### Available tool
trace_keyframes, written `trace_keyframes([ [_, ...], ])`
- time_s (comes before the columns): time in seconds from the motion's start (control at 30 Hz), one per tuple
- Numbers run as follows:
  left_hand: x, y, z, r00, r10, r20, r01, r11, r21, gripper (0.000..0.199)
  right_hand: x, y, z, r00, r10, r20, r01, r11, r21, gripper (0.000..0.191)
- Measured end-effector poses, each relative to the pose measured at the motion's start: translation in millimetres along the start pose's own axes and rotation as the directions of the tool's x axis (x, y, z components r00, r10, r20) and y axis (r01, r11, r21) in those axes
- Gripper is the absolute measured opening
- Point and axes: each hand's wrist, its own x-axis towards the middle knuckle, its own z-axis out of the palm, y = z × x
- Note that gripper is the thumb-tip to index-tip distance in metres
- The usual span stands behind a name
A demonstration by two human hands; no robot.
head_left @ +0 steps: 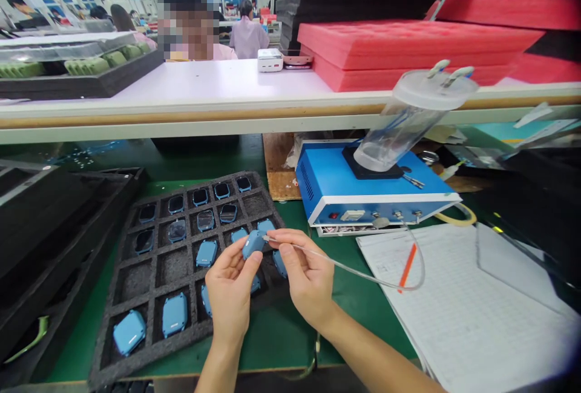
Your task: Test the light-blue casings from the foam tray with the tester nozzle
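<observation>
Pinching a blue watch body (253, 245) in the left hand (230, 281), between thumb and curled fingers drawn in against its edges. Gripping a thin clear tube (358, 270) near its end in the right hand (311, 278), between thumb and bent forefinger almost together, with the tip at the watch body's right edge; cannot tell from the head view whether quite touching. Keeping the watch body tilted above a dark foam tray (175, 267) on a green tabletop (363, 323). Can see dark-screened watches (177, 231) in the tray's two farther rows and blue-backed watches (175, 314) in the two nearer ones. Can follow the tube rightward in a loop over white papers (476, 296) and an orange strip (408, 266) to the front of a blue machine (322, 163), topped with a clear cylinder (390, 129). Higher up, can see red foam sheets (399, 48) and a white device (270, 61) on a white shelf (213, 81). Beyond it, can make out a co-worker (224, 52) in pink.
</observation>
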Motion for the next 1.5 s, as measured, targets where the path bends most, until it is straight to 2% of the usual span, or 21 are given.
trace_keyframes([
  [0.27, 4.4, 2.3, 2.7, 0.999, -0.030, -0.041, 0.030, 1.000, 0.006, 0.045, 3.5, 2.8, 3.5, 1.000, 0.015, -0.004, -0.015, 0.999, 0.036, 0.017],
  [0.8, 5.0, 5.4, 5.0, 0.997, -0.054, -0.056, 0.051, 0.997, -0.050, 0.048, 6.0, 0.5, 4.8, 1.000, -0.001, -0.011, 0.001, 0.999, 0.042, 0.017],
  [1.5, 5.2, 2.1, 2.0, 0.999, -0.006, -0.039, 0.008, 0.999, 0.051, 0.046, 5.8, 0.3, 3.8, 1.000, -0.003, -0.002, 0.003, 1.000, 0.018, 0.017],
])
